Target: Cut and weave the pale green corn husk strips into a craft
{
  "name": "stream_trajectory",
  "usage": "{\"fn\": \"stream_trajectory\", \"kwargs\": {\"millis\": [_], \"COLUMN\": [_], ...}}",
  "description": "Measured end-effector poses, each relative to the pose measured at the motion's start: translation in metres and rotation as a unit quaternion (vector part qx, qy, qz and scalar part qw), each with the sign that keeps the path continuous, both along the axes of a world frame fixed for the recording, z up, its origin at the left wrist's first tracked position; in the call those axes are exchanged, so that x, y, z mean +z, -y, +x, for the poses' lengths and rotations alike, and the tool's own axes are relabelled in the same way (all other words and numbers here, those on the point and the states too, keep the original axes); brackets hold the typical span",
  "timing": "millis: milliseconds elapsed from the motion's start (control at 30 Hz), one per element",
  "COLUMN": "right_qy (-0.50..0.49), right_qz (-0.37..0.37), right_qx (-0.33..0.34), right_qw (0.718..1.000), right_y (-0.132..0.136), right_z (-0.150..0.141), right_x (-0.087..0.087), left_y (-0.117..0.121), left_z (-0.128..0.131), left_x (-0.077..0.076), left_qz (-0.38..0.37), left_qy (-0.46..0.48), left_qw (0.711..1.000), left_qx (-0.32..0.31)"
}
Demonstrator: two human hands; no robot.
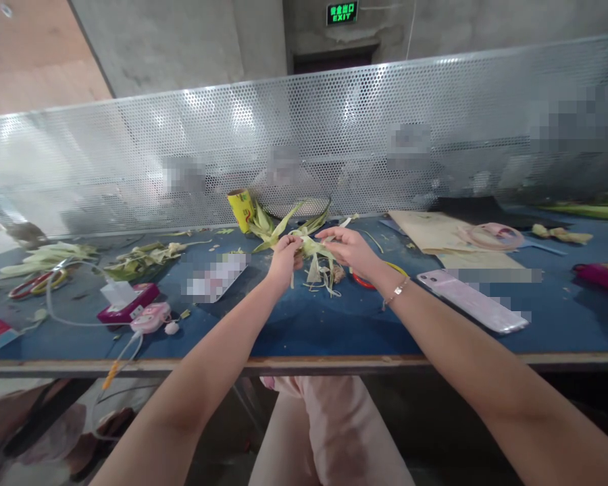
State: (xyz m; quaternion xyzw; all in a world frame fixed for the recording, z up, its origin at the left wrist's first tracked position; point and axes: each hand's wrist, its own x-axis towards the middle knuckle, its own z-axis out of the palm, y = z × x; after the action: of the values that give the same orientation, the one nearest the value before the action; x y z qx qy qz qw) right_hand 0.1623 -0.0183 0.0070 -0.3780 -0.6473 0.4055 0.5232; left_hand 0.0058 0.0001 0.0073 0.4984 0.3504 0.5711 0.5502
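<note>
Pale green corn husk (311, 248) stretches between my two hands above the blue table. My left hand (286, 258) pinches its left side, with fingers closed. On the other side, the fingers of my right hand (352, 251) are bent, with thumb and fingertips closed on the husk. Thin torn husk strips (324, 278) hang and lie just below the hands. Behind my left hand are larger green husk leaves (273, 229) beside a yellow cardboard tube (241, 210). Scissors with red and yellow handles (365, 278) lie partly hidden behind my right wrist.
Phones lie at left (217, 277) and right (473, 300). A purple tissue box (128, 302) and pink cabled charger (150, 317) stand left, near husk piles (149, 260) and more scissors (38, 285). Brown paper (436, 233) carries a pink tape roll (496, 236). A perforated metal screen (304, 128) borders the back.
</note>
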Motion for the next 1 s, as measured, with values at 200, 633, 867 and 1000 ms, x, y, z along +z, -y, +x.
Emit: {"fn": "stream_trajectory", "kwargs": {"millis": [200, 633, 867, 1000], "right_qy": [0.092, 0.059, 0.04, 0.046], "right_qz": [0.046, 0.06, 0.016, 0.019], "right_qx": [-0.011, -0.026, -0.019, -0.027], "right_qw": [0.995, 0.996, 0.999, 0.998], "right_y": [-0.006, -0.009, -0.009, -0.009], "right_z": [0.007, 0.007, 0.005, 0.005], "right_x": [0.0, -0.003, -0.003, -0.003], "left_y": [0.002, -0.003, -0.005, -0.006], "left_z": [-0.002, -0.012, -0.007, -0.005], "left_x": [0.001, -0.001, -0.006, -0.007], "left_qz": [0.02, 0.354, 0.437, 0.414], "left_qy": [-0.019, -0.322, -0.371, -0.357], "left_qw": [1.0, 0.856, 0.813, 0.83], "left_qx": [-0.004, 0.196, 0.106, 0.108]}}
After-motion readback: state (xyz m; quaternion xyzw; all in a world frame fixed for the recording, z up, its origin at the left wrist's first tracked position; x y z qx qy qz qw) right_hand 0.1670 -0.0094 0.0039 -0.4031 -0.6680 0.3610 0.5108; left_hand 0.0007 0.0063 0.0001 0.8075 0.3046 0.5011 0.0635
